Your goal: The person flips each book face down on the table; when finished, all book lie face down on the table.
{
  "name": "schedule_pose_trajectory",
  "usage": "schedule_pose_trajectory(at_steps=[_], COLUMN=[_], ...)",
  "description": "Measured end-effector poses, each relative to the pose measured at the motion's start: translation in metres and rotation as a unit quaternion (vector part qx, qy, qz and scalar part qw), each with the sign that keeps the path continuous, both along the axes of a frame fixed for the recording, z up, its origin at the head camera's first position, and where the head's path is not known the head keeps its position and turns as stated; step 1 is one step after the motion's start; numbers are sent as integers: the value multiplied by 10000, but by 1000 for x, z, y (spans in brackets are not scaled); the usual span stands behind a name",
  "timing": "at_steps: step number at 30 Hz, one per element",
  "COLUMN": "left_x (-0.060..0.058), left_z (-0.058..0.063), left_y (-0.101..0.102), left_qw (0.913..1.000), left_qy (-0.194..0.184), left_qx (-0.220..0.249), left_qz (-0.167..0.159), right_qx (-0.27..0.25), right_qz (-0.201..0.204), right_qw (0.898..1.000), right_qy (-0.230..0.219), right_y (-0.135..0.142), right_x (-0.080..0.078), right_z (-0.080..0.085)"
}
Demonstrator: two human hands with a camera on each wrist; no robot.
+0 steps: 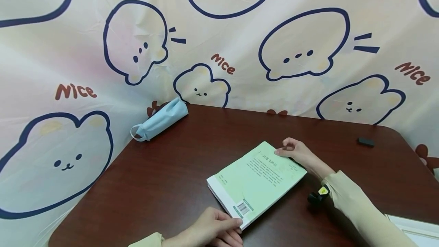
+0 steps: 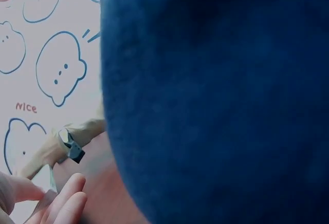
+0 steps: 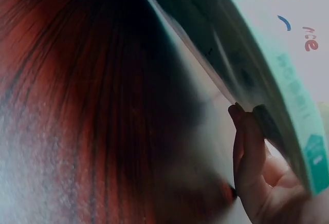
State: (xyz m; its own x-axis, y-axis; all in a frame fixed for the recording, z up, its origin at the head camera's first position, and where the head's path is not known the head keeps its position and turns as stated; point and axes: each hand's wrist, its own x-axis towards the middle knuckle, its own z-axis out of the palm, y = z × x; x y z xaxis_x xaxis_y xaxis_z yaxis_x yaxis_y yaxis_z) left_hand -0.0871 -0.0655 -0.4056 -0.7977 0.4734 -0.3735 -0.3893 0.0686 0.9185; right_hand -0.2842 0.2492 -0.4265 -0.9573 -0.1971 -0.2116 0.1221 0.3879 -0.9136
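A pale green paperback book [image 1: 260, 178] with printed text and a barcode lies at a slant over the brown table, its barcode corner toward me. My left hand [image 1: 219, 227] pinches that near corner between thumb and fingers. In the left wrist view the left hand [image 2: 46, 201] has the book's corner [image 2: 47, 180] between thumb and fingers. At the far right edge, my right hand [image 1: 297, 154] grips the book with its thumb on top. The right wrist view shows the right hand's fingers [image 3: 252, 142] against the underside of the book [image 3: 272, 70], which is raised off the table there.
A light blue cloth-like pouch [image 1: 162, 119] with a loop lies at the table's [image 1: 164, 174] back left. A small black block [image 1: 365, 142] sits at the back right. A white-framed item [image 1: 416, 228] shows at the lower right. Dark blue material [image 2: 216, 100] blocks much of the left wrist view.
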Motion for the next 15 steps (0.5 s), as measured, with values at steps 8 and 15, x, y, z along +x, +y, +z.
schedule_pose_trajectory(at_steps=[8, 15], left_x=[-1, -1], left_z=[1, 1], left_y=[1, 2], left_qw=[9999, 9998], left_qy=[-88, -102], left_qx=[-79, -123], left_qz=[51, 69], right_qx=[265, 503], right_qz=[172, 259], right_qw=[9994, 9981], right_qy=[138, 237], right_y=[-1, -5], right_x=[-1, -1], right_z=[3, 5])
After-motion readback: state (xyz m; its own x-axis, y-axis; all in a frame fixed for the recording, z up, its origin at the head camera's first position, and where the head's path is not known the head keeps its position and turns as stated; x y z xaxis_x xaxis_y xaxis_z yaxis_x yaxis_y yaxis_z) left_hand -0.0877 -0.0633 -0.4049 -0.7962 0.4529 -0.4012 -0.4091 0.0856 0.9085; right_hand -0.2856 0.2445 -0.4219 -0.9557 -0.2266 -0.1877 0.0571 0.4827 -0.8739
